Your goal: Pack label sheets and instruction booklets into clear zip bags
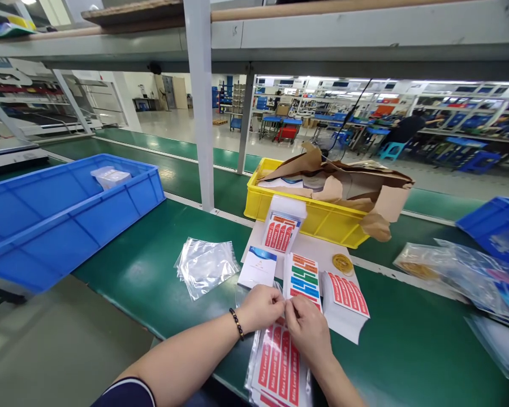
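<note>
My left hand (261, 308) and my right hand (309, 328) meet with fingertips pinched together on a clear plastic bag (241, 295), mostly hidden behind the hands. Just below lies a pile of bagged red label sheets (277, 367) printed "Max Level" and "Min Level". Beyond the fingers is a stack of orange, green and blue sticker sheets (304, 277). To its right stands a thick stack of red label sheets (345, 294). A white and blue booklet (258, 268) lies to the left, and more red-and-orange sheets (281, 232) lean behind it.
Flat clear bags (206, 263) lie on the green bench (161, 243) at left. A blue bin (72, 209) stands farther left. Behind the stacks is a yellow crate (309, 220) with torn brown paper. Rubber bands (342, 263) lie right, near plastic-wrapped packs (462, 277). A shelf post (200, 107) rises behind.
</note>
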`<state>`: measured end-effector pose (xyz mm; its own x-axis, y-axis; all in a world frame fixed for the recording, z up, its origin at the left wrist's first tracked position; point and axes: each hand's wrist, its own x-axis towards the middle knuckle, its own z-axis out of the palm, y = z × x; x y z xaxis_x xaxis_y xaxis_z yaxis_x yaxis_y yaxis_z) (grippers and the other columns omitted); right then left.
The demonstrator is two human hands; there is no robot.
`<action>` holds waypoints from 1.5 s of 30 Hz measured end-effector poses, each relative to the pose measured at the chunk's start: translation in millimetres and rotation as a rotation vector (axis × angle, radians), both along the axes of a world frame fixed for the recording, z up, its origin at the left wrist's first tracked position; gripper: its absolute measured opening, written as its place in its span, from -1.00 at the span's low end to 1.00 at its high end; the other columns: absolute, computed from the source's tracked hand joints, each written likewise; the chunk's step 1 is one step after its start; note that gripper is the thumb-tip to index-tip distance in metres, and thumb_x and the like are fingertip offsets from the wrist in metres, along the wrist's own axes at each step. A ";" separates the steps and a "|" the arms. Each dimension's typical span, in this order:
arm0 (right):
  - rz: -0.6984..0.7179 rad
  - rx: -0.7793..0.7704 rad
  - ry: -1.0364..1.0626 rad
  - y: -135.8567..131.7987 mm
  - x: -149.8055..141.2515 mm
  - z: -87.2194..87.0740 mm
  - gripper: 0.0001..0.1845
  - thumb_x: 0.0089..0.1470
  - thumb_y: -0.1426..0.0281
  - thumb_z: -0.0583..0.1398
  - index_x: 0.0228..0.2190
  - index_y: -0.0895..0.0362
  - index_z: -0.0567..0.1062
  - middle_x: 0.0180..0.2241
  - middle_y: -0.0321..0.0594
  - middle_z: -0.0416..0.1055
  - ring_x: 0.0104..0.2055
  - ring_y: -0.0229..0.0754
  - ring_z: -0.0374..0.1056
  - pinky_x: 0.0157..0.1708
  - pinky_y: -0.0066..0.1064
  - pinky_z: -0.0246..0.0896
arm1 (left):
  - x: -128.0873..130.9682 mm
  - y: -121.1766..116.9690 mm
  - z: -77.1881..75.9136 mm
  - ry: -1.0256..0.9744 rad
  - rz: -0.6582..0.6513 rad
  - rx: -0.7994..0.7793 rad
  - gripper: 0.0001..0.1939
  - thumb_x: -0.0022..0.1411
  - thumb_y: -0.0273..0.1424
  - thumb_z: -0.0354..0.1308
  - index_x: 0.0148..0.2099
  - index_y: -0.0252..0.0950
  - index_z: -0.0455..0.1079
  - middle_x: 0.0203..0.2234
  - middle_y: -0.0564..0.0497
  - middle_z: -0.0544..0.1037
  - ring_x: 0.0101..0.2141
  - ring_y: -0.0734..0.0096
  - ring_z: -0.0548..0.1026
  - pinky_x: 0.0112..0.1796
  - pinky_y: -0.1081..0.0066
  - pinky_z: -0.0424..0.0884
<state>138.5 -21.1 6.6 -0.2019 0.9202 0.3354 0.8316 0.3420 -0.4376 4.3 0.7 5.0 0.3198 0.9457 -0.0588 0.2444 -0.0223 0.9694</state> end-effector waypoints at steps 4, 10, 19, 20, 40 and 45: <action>-0.044 0.076 -0.081 3.4 2.7 -1.8 -0.72 0.08 0.39 -0.05 -0.64 0.10 0.18 -0.59 -0.22 0.23 -0.47 -0.18 0.19 -0.45 -0.37 0.04 | -0.3 -1.2 2.8 0.045 0.009 0.021 -0.82 -0.07 -0.41 -0.05 -0.65 -0.33 0.20 -0.76 0.15 0.19 -0.64 0.59 0.15 -0.61 0.54 0.00; 0.018 0.231 0.031 7.8 13.1 1.1 -0.82 0.08 0.35 -0.01 -0.39 0.16 0.34 -0.46 -0.16 0.29 -0.38 -0.15 0.24 -0.37 -0.33 0.16 | -2.3 3.8 3.8 0.009 0.023 0.009 -0.83 -0.09 -0.42 -0.05 -0.65 -0.35 0.17 -0.75 0.17 0.16 -0.64 0.62 0.12 -0.60 0.56 0.03; 0.288 -0.004 0.105 3.7 13.7 7.0 -0.82 0.12 0.43 -0.05 -0.33 0.14 0.34 -0.41 -0.18 0.32 -0.34 -0.18 0.27 -0.33 -0.36 0.18 | -19.6 11.0 22.1 -0.023 0.096 0.204 -0.82 0.04 -0.36 -0.04 -0.43 -0.35 0.33 -0.52 0.04 0.39 -0.42 0.47 0.30 -0.35 0.48 0.22; 0.309 -0.081 0.154 4.5 17.7 11.6 -0.82 0.13 0.42 -0.05 -0.35 0.13 0.33 -0.41 -0.19 0.32 -0.34 -0.20 0.27 -0.33 -0.38 0.17 | -21.4 9.7 25.5 0.008 0.058 0.329 -0.82 0.04 -0.37 -0.01 -0.34 -0.32 0.36 -0.43 0.01 0.42 -0.30 0.43 0.31 -0.23 0.45 0.20; 0.381 -0.123 -0.348 67.5 -41.9 14.9 -0.36 -0.20 0.37 0.19 -0.01 0.15 0.22 -0.07 -0.02 0.18 -0.05 0.02 0.12 -0.09 -0.18 0.03 | -16.1 5.3 8.0 0.054 -0.977 0.011 -0.93 0.01 -0.42 0.11 -0.41 -0.32 0.35 -0.61 0.15 0.36 -0.57 0.58 0.31 -0.46 0.56 0.25; 0.434 -0.129 -0.425 72.6 -55.1 12.1 -0.53 -0.25 0.45 0.18 -0.17 0.20 0.37 -0.25 -0.05 0.32 -0.20 -0.04 0.23 -0.19 -0.25 0.10 | -16.0 8.3 7.0 -0.039 -1.023 -0.072 -0.96 -0.03 -0.50 0.14 -0.43 -0.33 0.38 -0.59 0.14 0.37 -0.51 0.55 0.32 -0.40 0.53 0.26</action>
<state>83.4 51.6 18.7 -0.6579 0.7523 0.0351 0.7395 0.6541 -0.1590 -11.7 9.0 11.9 0.9738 0.2140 -0.0767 0.1091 -0.1438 0.9836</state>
